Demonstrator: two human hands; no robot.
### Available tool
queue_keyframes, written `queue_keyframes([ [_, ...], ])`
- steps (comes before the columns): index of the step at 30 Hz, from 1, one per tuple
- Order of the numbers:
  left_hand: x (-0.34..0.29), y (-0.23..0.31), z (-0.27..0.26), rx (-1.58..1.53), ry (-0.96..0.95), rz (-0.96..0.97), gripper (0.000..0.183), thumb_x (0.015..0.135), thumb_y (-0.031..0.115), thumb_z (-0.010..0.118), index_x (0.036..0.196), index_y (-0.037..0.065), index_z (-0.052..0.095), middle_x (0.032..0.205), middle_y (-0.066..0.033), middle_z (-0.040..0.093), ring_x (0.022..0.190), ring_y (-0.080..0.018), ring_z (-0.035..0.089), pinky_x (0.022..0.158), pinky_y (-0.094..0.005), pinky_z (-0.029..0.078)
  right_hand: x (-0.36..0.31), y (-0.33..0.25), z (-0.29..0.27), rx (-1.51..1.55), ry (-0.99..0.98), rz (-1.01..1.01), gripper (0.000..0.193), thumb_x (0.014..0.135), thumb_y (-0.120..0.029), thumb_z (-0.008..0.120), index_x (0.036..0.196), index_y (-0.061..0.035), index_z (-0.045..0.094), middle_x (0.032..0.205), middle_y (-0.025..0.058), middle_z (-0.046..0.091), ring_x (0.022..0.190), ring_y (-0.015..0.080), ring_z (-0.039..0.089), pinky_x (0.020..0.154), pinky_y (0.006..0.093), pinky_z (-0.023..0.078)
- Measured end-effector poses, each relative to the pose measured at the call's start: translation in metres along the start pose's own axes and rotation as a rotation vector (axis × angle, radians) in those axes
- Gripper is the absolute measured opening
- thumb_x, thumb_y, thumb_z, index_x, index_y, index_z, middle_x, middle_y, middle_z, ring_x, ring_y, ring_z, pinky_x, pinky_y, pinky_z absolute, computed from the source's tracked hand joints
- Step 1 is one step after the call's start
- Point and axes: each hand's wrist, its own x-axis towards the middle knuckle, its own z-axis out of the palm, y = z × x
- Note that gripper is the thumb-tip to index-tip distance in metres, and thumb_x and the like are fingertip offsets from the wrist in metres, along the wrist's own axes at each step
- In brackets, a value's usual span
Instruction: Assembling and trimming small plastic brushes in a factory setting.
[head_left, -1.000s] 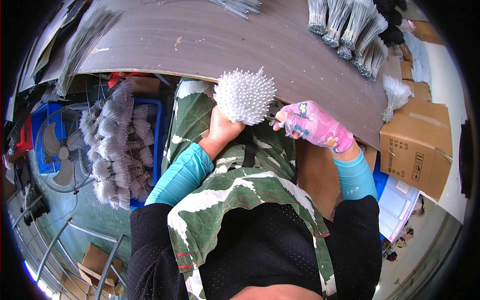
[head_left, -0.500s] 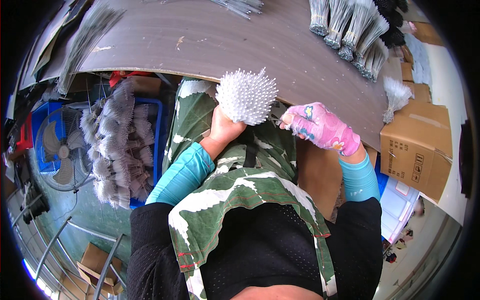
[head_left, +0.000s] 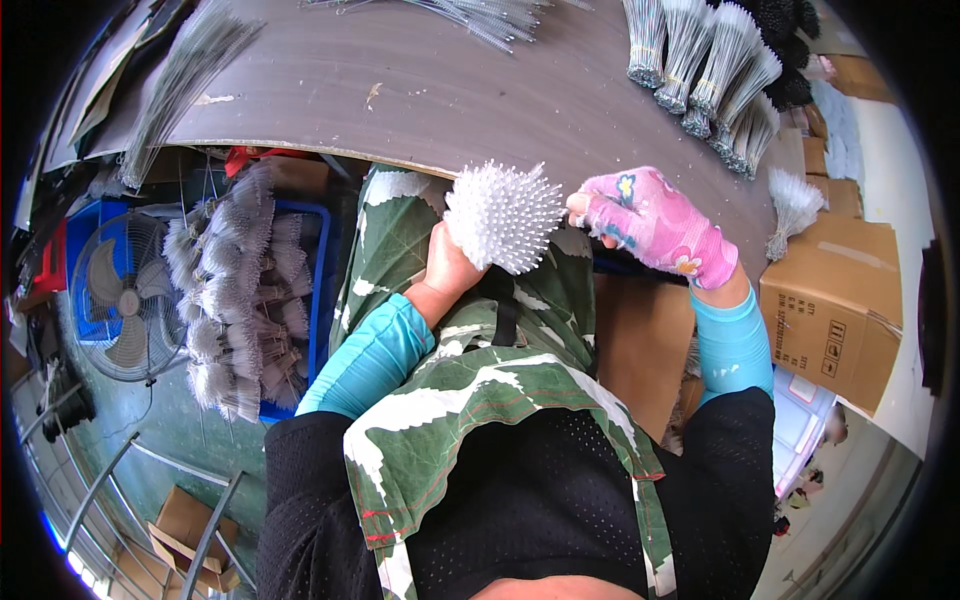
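Observation:
A thick bundle of thin white-bristled brushes stands over my lap, its many pale tips fanned toward me like a dome. My left hand is closed round the lower left side of this bundle; the stems below are hidden. Close by on the right, my right hand, in a pink flowered glove with bare fingertips, is closed in a pinch. Its thumb and fingertips are just off the bundle's right side. Whatever they hold, if anything, is too small to make out.
The brown table edge runs just beyond my hands. Tied brush bundles stand at its far right, loose wire brushes lie at the back. A blue crate of brushes and a fan are left; a carton is right.
My right hand has moved up and slightly right, its pinch still closed. The bundle in my left hand sits slightly lower and further right in the picture, while the whole view has shifted a little.

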Motion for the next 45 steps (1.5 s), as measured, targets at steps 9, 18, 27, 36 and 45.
queue_keyframes([
  [9, -0.005, -0.007, 0.012, -0.331, -0.028, -0.206, 0.022, 0.072, 0.020, 0.067, 0.093, 0.011, 0.069, 0.088, -0.0098, 0.068, 0.080, -0.0279, 0.065, 0.070, -0.0353, 0.052, 0.011, -0.014, -0.003, -0.134, -0.105, 0.174, 0.044, 0.089, -0.040, 0.056, 0.074, 0.0010, 0.061, 0.056, 0.0095, 0.053, 0.056, 0.0179, 0.053, 0.059, 0.0347, 0.043],
  [18, -0.002, -0.006, 0.002, -0.167, 0.011, -0.026, 0.026, 0.073, 0.016, 0.068, 0.098, 0.010, 0.068, 0.094, -0.0111, 0.067, 0.086, -0.0289, 0.065, 0.074, -0.0349, 0.052, 0.024, -0.021, -0.010, -0.509, -0.118, -0.068, 0.038, 0.089, -0.035, 0.056, 0.082, 0.0018, 0.061, 0.065, 0.0208, 0.050, 0.060, 0.0324, 0.045, 0.063, 0.0366, 0.042],
  [27, 0.002, -0.004, 0.000, -0.232, -0.077, -0.068, 0.028, 0.074, 0.014, 0.067, 0.102, 0.010, 0.067, 0.098, -0.0112, 0.067, 0.090, -0.0283, 0.064, 0.078, -0.0339, 0.051, 0.045, -0.023, -0.032, -0.601, -0.315, -0.037, 0.044, 0.086, -0.041, 0.056, 0.084, 0.0013, 0.066, 0.076, 0.0206, 0.063, 0.074, 0.0322, 0.061, 0.072, 0.0392, 0.047],
  [36, 0.005, -0.003, -0.002, -0.229, -0.097, -0.057, 0.029, 0.075, 0.016, 0.067, 0.103, 0.008, 0.066, 0.099, -0.0114, 0.067, 0.091, -0.0274, 0.065, 0.079, -0.0336, 0.050, 0.054, -0.012, -0.026, -0.651, -0.355, -0.217, 0.043, 0.087, -0.041, 0.055, 0.088, 0.0006, 0.067, 0.083, 0.0218, 0.063, 0.082, 0.0347, 0.062, 0.075, 0.0404, 0.047],
  [45, 0.004, -0.003, 0.002, -0.338, -0.057, -0.079, 0.027, 0.073, 0.015, 0.069, 0.099, 0.009, 0.067, 0.096, -0.0119, 0.067, 0.089, -0.0287, 0.064, 0.077, -0.0346, 0.051, 0.052, -0.039, -0.022, -0.715, -0.405, -0.015, 0.043, 0.087, -0.041, 0.055, 0.087, 0.0009, 0.066, 0.084, 0.0216, 0.063, 0.084, 0.0351, 0.062, 0.076, 0.0407, 0.047],
])
